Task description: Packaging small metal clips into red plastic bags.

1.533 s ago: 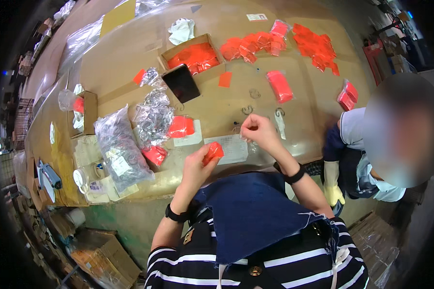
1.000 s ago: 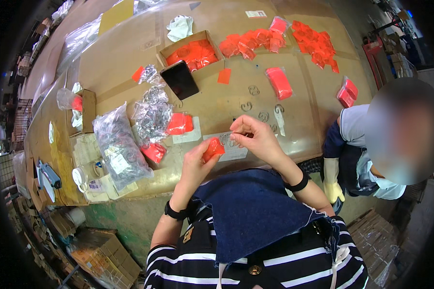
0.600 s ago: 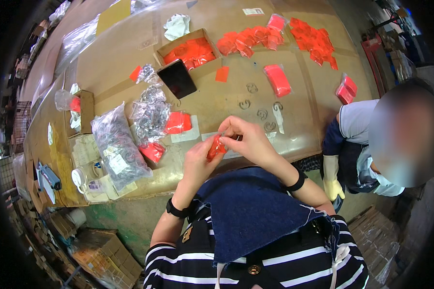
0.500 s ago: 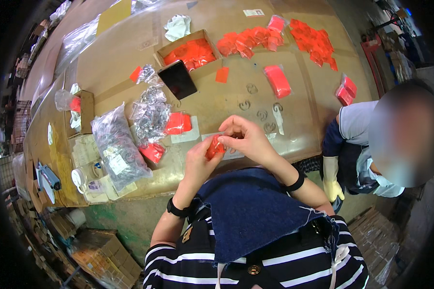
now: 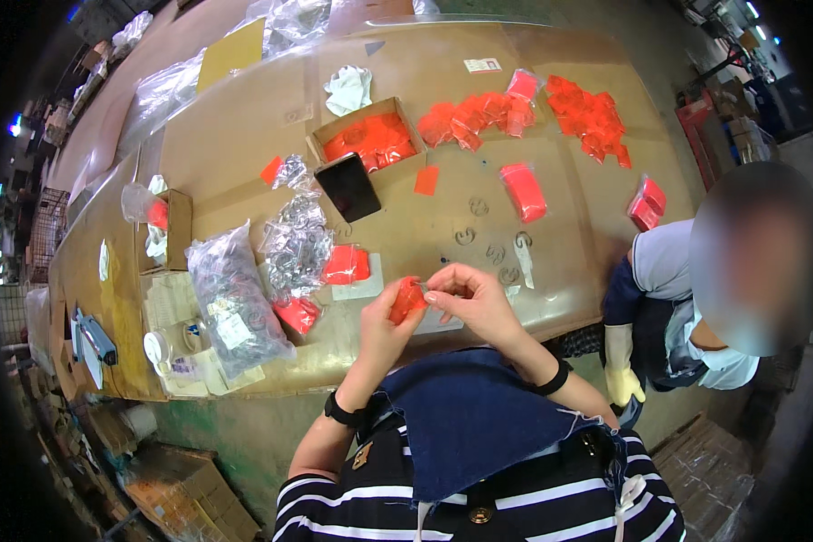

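My left hand [image 5: 386, 318] is closed round a small red plastic bag [image 5: 408, 300], holding it just above the table's near edge. At the bag's upper right side, the fingertips of my right hand [image 5: 472, 305] are pinched together; what they grip is too small to make out. Left of my hands lie a flat stack of red bags [image 5: 347, 265] on white paper, a crumpled red bag [image 5: 298, 313] and a heap of small shiny metal pieces in clear plastic [image 5: 296, 242]. Several C-shaped metal rings [image 5: 464, 237] lie beyond my right hand.
A cardboard box of red bags [image 5: 370, 140] has a black phone [image 5: 349, 188] leaning on it. Filled red bags [image 5: 589, 122] lie at the far right. A large clear sack [image 5: 235, 303] stands left. A co-worker with a yellow glove [image 5: 621, 366] is at the right edge.
The whole view has shifted slightly, so the table sits lower and further right. My right fingers have curled in closer at the bag's edge, while my left hand keeps hold of the red bag.
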### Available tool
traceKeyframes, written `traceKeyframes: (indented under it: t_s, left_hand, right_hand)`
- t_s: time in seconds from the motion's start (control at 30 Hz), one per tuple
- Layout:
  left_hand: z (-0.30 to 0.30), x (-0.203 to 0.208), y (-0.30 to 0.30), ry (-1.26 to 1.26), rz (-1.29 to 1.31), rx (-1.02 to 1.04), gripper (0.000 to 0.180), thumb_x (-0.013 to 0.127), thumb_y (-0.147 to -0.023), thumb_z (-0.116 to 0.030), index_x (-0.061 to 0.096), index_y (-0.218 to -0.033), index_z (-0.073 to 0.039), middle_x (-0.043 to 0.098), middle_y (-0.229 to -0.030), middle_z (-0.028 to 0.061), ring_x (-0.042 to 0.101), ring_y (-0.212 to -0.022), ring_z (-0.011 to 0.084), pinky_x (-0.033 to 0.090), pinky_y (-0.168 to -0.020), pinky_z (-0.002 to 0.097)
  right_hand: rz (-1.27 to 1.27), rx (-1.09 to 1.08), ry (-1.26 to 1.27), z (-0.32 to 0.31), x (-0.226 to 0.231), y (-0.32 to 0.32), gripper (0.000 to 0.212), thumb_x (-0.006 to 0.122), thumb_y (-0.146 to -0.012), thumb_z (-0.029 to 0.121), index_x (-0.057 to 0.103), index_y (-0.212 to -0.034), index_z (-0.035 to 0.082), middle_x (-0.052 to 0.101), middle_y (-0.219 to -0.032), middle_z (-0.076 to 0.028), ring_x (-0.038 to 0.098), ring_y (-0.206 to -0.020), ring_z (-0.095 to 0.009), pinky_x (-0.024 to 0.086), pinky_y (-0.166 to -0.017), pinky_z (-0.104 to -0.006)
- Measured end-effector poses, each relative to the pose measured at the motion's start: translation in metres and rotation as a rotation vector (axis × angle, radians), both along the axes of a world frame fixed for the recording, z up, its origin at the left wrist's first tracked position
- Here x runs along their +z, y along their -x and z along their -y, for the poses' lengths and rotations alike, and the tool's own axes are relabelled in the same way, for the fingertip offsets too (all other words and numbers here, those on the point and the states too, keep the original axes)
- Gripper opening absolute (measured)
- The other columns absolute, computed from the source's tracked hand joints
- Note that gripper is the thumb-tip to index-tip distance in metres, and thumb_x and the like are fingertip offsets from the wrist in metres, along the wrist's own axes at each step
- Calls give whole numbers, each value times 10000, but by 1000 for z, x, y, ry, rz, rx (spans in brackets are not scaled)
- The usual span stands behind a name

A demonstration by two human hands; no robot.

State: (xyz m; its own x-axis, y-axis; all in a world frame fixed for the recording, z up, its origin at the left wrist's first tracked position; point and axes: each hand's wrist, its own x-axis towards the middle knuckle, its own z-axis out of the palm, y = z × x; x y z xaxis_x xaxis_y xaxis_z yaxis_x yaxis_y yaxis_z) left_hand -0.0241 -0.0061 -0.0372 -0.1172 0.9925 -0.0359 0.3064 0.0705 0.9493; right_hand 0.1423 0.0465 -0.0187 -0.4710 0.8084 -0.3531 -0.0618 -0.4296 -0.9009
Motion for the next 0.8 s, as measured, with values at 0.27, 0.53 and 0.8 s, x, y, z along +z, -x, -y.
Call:
traceKeyframes:
  t_s: [0.27, 0.53, 0.8]
  left_hand:
    - [-2, -12, 5, -265, -413, -70, 395, 738, -758, -117, 609, -1127, -60, 674, -912, 138, 665, -800, 309, 526, -673, 356]
    - [0, -4, -8, -49, -227, -72, 389, 740, -767, -145, 604, -1122, -69, 671, -894, 155, 670, -808, 319, 527, -665, 369]
    - [-7, -3, -12, -63, -49, 1, 358, 728, -778, -134, 597, -1107, -77, 666, -935, 156, 672, -847, 318, 531, -688, 344]
  right_hand:
    - [137, 33, -44, -7, 18, -3, 110, 650, -905, 122, 649, -932, 16, 648, -785, -9, 601, -663, -59, 498, -569, -209]
    - [181, 19, -72, -7, 14, 3, 101, 679, -884, 118, 654, -866, 22, 621, -727, 13, 532, -599, -30, 427, -510, -198]
    - [249, -94, -358, 5, 7, 5, 157, 699, -855, 180, 652, -823, 33, 559, -754, -15, 503, -622, -76, 426, -573, -246]
